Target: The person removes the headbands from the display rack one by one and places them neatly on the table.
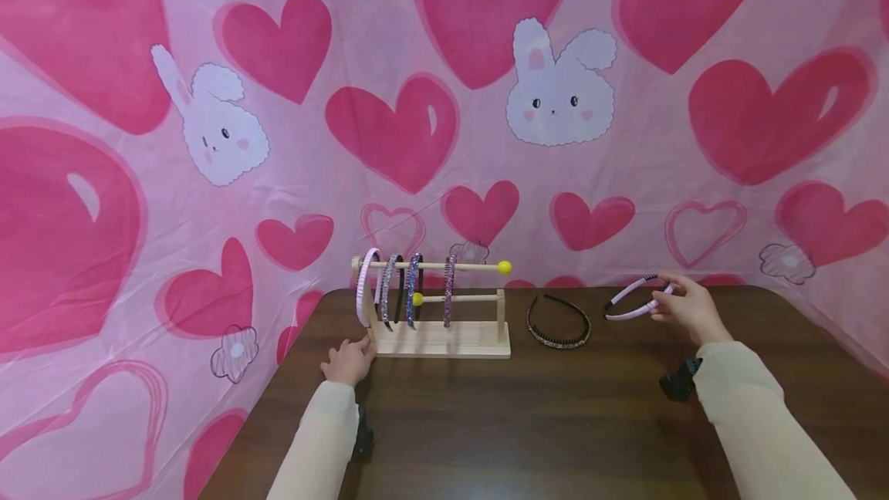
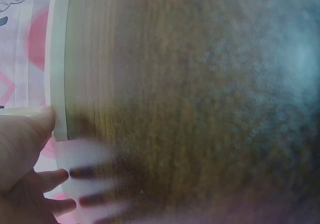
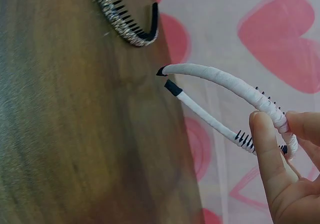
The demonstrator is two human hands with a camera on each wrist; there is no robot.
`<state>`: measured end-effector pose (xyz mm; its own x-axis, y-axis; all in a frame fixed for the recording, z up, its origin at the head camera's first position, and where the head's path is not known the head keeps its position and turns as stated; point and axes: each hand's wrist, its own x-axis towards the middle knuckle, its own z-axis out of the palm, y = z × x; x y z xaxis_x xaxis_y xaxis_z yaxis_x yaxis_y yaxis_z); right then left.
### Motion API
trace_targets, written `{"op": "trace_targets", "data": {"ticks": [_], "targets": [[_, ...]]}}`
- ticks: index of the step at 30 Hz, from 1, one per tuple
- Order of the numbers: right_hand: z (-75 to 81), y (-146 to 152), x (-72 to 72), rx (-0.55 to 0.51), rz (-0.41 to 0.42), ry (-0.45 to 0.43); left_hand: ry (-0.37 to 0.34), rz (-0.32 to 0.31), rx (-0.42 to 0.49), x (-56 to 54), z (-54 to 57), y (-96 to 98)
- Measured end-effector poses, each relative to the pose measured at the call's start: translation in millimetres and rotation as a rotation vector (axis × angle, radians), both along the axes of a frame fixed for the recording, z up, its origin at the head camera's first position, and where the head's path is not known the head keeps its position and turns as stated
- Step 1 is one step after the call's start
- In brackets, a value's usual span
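My right hand (image 1: pixel 689 311) pinches a pale lilac, fabric-wrapped headband (image 3: pixel 215 76) between thumb and fingers near its curved middle. The headband has black tips and dark comb teeth inside; its open ends point left, over the table in the head view. My left hand (image 1: pixel 349 361) touches the left end of a wooden headband stand (image 1: pixel 444 339), its thumb (image 2: pixel 46 120) at the base's corner and its other fingers spread beside it. On the stand's upper bar hang several headbands: a pink one (image 1: pixel 362 288), a silver glittery one (image 1: pixel 387 292), a blue one (image 1: pixel 413 292) and a purple one (image 1: pixel 449 292).
A black toothed headband with a glittery band (image 1: pixel 559 343) lies on the dark wooden table (image 1: pixel 528 423) between the stand and my right hand. Yellow balls (image 1: pixel 505 268) cap the stand's bars. Behind the table hangs a pink cloth (image 1: pixel 479 153) with hearts and rabbits.
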<state>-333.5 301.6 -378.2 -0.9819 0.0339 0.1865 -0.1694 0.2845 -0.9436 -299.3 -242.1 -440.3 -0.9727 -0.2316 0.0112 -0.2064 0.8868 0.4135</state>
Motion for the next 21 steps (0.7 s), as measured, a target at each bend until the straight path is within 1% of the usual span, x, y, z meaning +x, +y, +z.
{"op": "trace_targets", "data": {"ticks": [9, 12, 21], "targets": [[-14.0, 5, 7.0, -0.036, -0.027, -0.107, -0.004, 0.0, 0.005, -0.5, -1.6, -0.4], [-19.7, 7, 9.0, -0.032, -0.036, -0.131, -0.005, 0.0, 0.002, -1.6, -2.9, -1.3], [-33.2, 10, 16.1, 0.098, -0.077, -0.195, -0.015, 0.006, 0.005, -1.6, -2.3, -1.1]]}}
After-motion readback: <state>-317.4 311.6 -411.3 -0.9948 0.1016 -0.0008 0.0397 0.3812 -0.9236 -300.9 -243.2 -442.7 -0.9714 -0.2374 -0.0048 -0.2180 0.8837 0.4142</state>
